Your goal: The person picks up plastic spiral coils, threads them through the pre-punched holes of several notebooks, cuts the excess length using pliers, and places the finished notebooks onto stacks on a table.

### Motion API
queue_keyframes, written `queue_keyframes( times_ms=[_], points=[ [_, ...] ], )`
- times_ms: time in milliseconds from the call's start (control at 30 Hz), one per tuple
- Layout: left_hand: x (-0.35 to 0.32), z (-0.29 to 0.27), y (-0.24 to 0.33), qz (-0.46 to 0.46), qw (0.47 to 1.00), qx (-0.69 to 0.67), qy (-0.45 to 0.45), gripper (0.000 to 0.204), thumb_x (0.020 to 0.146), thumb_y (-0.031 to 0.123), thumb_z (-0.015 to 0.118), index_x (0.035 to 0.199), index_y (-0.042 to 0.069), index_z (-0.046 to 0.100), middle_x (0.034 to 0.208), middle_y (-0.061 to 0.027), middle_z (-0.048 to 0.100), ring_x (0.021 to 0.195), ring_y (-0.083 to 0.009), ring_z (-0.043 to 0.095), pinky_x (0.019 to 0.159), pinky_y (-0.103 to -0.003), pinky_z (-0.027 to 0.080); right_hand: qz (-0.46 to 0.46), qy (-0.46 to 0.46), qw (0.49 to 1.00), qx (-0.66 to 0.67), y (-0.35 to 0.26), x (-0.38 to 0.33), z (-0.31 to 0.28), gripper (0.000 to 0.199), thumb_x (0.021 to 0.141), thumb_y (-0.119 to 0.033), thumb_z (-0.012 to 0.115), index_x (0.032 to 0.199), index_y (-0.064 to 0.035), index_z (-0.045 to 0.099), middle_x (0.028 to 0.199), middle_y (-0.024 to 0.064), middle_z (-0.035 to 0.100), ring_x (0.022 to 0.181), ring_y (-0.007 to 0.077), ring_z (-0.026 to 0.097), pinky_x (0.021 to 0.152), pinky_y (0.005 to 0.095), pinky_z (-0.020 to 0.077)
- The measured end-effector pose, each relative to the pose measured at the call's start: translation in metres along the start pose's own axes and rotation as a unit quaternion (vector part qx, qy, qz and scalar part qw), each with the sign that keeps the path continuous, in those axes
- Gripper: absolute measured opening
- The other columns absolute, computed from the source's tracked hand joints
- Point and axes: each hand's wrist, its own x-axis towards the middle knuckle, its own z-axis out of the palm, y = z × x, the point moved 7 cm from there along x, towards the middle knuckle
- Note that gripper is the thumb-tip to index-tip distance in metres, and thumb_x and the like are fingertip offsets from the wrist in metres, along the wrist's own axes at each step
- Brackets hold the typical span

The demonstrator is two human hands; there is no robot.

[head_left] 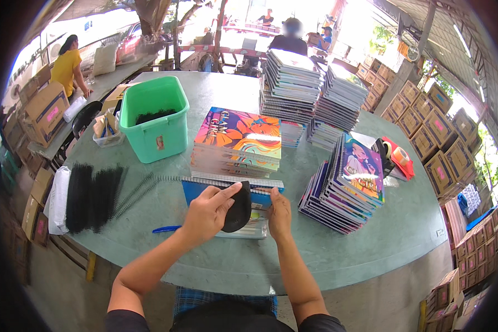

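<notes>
Our left hand (207, 213) pinches a black pad (238, 209) over the blue notebook (232, 206) at the near edge of the worktop (371, 243); our right hand (279, 213) presses flat on it. The pad could slip and the wire spiral (barely seated) snag. Brown boxes (431, 133) with pink labels stack at right.

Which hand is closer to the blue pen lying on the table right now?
Left. The left hand is just right of and slightly above the blue pen on the grey-green round table. The right hand sits farther right, beyond the flat black oval piece.
</notes>
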Motion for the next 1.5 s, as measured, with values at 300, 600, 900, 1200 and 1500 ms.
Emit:
queue_keyframes(
  times_ms=[300, 600, 900, 1200, 1500],
  points=[
    [-0.051, 0.074, -0.018, -0.005, 0.984, -0.082, -0.156, 0.034, 0.083, 0.013, 0.059, 0.118, 0.011, 0.059, 0.085, -0.0159, 0.059, 0.078, -0.0321, 0.058, 0.074, -0.038, 0.048, -0.019, -0.040, 0.991, -0.123, -0.006, -0.002, -0.001, 0.040, 0.093, -0.039, 0.051, 0.095, -0.0016, 0.063, 0.085, 0.0004, 0.062, 0.077, 0.0077, 0.052, 0.069, 0.0216, 0.0395],
    [-0.023, 0.032, 0.042, 0.197, 0.963, 0.179, 0.028, 0.029, 0.077, 0.018, 0.063, 0.104, 0.006, 0.063, 0.088, -0.0125, 0.060, 0.090, -0.0286, 0.055, 0.077, -0.039, 0.044, -0.071, -0.104, 0.991, -0.045, -0.010, -0.004, -0.001, 0.020, 0.086, -0.011, 0.061, 0.102, 0.0004, 0.060, 0.099, 0.0065, 0.064, 0.092, 0.0104, 0.057, 0.083, 0.0242, 0.0441],
    [0.023, 0.064, 0.038, 0.161, 0.974, 0.144, -0.067, 0.018, 0.076, 0.012, 0.060, 0.088, -0.001, 0.062, 0.083, -0.0127, 0.060, 0.084, -0.0286, 0.055, 0.077, -0.038, 0.044, -0.032, -0.056, 0.977, -0.205, 0.006, -0.009, -0.020, 0.012, 0.085, -0.006, 0.059, 0.092, 0.0031, 0.063, 0.078, 0.0010, 0.065, 0.072, 0.0051, 0.053, 0.064, 0.0233, 0.0442],
    [0.029, 0.075, 0.030, 0.104, 0.983, 0.039, -0.147, 0.011, 0.068, 0.007, 0.064, 0.076, 0.003, 0.057, 0.075, -0.0096, 0.056, 0.078, -0.0291, 0.053, 0.072, -0.039, 0.044, -0.123, -0.005, 0.954, -0.274, 0.012, -0.018, -0.023, 0.013, 0.084, -0.006, 0.052, 0.091, 0.0001, 0.061, 0.068, 0.0084, 0.062, 0.064, 0.0050, 0.049, 0.056, 0.0249, 0.0403],
    [0.014, 0.036, 0.071, 0.255, 0.955, 0.151, -0.001, 0.022, 0.068, 0.015, 0.069, 0.083, 0.007, 0.056, 0.085, -0.0098, 0.057, 0.085, -0.0295, 0.053, 0.076, -0.038, 0.042, -0.144, -0.016, 0.960, -0.240, -0.006, -0.018, -0.021, 0.019, 0.083, -0.004, 0.058, 0.100, -0.0005, 0.065, 0.080, 0.0052, 0.067, 0.068, 0.0072, 0.053, 0.063, 0.0239, 0.0437]
  ],
)
